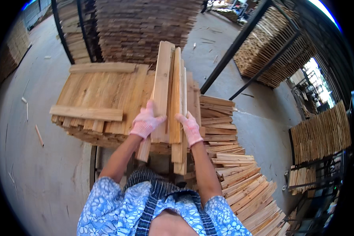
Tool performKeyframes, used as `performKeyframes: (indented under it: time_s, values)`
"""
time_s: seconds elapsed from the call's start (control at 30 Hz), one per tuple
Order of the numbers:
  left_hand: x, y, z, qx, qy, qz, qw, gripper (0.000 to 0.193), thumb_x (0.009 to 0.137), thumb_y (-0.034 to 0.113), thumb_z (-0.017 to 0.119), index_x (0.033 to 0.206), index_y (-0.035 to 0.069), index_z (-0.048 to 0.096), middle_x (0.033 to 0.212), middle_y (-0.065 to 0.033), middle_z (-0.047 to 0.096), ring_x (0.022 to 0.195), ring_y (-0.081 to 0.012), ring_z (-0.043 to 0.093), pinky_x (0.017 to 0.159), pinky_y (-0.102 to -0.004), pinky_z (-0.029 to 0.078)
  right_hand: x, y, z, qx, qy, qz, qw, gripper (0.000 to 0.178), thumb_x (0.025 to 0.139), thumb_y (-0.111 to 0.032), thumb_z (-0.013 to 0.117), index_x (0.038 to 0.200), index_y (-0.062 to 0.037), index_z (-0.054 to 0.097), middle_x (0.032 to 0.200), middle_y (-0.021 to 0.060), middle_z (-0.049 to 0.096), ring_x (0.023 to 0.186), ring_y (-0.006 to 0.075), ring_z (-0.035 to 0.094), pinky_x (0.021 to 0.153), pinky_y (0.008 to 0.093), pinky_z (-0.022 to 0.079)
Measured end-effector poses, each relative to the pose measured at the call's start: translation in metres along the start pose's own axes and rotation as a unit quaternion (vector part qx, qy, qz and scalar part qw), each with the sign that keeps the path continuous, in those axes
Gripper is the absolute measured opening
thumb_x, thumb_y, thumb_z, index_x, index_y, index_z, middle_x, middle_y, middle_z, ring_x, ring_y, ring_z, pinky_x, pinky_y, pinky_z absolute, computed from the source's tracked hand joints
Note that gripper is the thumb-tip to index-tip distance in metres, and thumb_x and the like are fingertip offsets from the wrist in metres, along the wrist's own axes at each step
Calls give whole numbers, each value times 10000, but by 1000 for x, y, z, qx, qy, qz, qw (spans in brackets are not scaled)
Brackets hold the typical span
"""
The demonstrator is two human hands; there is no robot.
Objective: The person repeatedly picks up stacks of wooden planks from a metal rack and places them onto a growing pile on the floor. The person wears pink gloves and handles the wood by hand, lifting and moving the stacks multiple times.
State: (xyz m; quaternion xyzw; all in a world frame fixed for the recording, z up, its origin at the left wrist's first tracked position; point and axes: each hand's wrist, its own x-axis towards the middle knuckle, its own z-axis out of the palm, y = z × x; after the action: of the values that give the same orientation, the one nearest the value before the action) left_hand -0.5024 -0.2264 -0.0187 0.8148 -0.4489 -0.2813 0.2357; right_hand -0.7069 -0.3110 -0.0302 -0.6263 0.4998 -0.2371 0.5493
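- Fingers of the left hand (pixel 145 122), in a pink-and-white knitted glove, closed on the left edge of a wide pale wooden board (pixel 163 86), thumb lying toward its face.
- Fingers of the right hand (pixel 191 129), gloved alike, gripping the right side of several narrow pale-orange wooden boards (pixel 176 94), just beside the wide one.
- Both lots held lengthwise over the right part of a low stack of flat light-brown planks (pixel 114 86), far ends showing past its far edge, some near ends past its near edge.
- Along the stack's far edge, a loose light-brown crosspiece (pixel 102 67); by the near left corner, a similar loose slat (pixel 86 113).
- Beyond the far edge, a tall stack of rough brown timber (pixel 145 31).
- Off the right edge, a curving row of pale sawn boards (pixel 240 173); farther out, grey concrete floor (pixel 263 114) and a slanting black metal post (pixel 236 47).
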Motion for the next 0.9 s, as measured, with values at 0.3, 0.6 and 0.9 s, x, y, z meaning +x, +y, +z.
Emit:
performKeyframes:
  time_s: [0.3, 0.6, 0.9]
  values:
    - [72, -93, 1, -119, -139, -132, 974, 1252, 814, 570, 768, 1667, 104, -21, 1420, -263, 603, 1321, -393, 591, 1104, -419, 451, 67, 56, 31, -299, 86, -17, 950, 795, 891, -494, 695, 1496, -44, 442, 1340, 310, 565, 1232, 453, 578, 1022, 514, 485]
    - [95, -68, 18, -147, -77, -167, 972, 1251, 778, 572, 789, 1626, -4, 71, 1428, -327, 557, 1316, -409, 583, 1095, -438, 457, 84, -11, 70, -563, 130, -24, 816, 841, 886, -458, 730, 1563, -151, 337, 1264, 223, 548, 1137, 419, 604, 914, 535, 518]
    - [90, -60, -11, -396, -19, -106, 912, 932, 784, 329, 878, 1438, -78, 354, 1198, -224, 661, 1032, -267, 697, 845, -388, 598, 122, -11, 16, -384, 38, -7, 922, 892, 860, -298, 768, 1610, -150, 308, 1312, 275, 575, 1172, 373, 637, 973, 452, 528]
